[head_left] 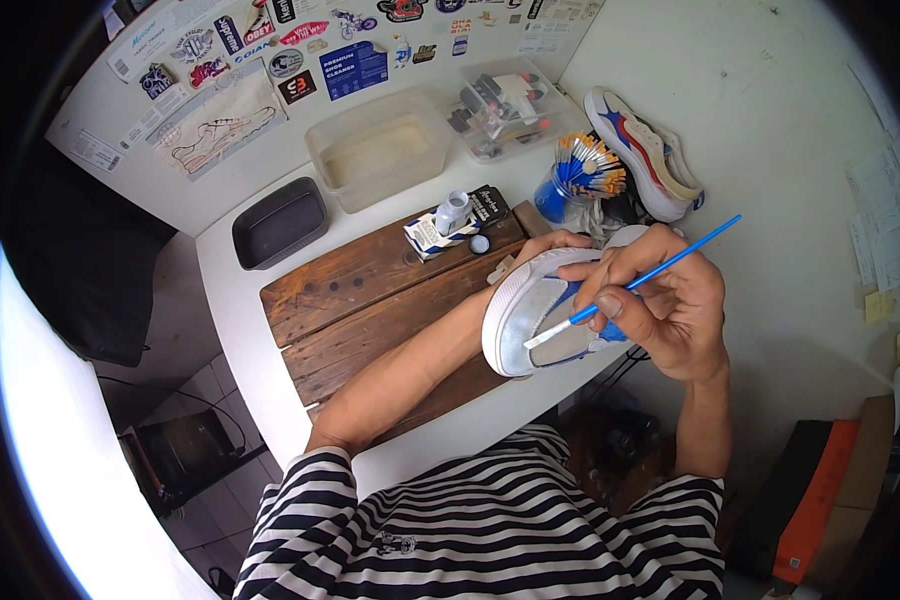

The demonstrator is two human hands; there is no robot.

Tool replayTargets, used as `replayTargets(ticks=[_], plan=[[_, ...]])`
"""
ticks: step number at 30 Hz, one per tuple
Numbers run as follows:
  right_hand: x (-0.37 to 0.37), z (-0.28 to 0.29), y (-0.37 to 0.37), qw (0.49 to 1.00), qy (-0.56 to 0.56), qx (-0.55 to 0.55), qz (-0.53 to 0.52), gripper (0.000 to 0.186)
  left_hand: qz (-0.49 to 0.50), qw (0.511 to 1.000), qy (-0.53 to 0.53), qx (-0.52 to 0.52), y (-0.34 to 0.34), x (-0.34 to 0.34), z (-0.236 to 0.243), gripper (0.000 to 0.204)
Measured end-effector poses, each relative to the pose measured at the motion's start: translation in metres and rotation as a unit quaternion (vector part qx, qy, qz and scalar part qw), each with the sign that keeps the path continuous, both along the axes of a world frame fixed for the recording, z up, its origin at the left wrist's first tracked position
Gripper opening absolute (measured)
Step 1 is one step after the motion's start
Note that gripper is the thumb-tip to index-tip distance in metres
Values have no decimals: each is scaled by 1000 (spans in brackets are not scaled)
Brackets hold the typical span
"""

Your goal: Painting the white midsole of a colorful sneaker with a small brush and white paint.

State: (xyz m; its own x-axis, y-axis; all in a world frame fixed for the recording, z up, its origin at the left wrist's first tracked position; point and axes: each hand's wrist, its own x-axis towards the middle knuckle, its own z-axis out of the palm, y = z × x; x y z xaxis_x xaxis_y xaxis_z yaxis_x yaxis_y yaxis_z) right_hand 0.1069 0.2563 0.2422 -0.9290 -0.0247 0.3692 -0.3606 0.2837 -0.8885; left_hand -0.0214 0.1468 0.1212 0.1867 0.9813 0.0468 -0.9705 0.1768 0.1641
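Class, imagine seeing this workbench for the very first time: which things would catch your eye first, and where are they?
Centre stage, the right hand holds a thin blue paintbrush against a white and blue sneaker, which the left hand steadies from behind. Beyond them a blue cup of brushes stands on the white table, with a second sneaker to its right.

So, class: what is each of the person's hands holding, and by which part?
The right hand pinches a blue paintbrush near mid-handle. The left hand grips a white sneaker from its far side.
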Motion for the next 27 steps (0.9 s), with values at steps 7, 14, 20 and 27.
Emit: replayTargets(ticks=[7, 14, 20, 27], plan=[[-3, -2, -2, 1000, 16, -1, -12, 14, 110, 991, 72, -11, -3, 10, -1, 19], [-1, 1, -1, 1000, 15, 12, 0, 15, 128, 952, 265, -88, 8, 7, 4, 47], [-1, -5, -5, 999, 29, 6, -23, 12, -42, 996, 0, -84, 14, -1, -8, 49], [0, 4, -6, 999, 27, 43, -20, 12, 14, 999, 12, -38, 5, 3, -2, 27]])
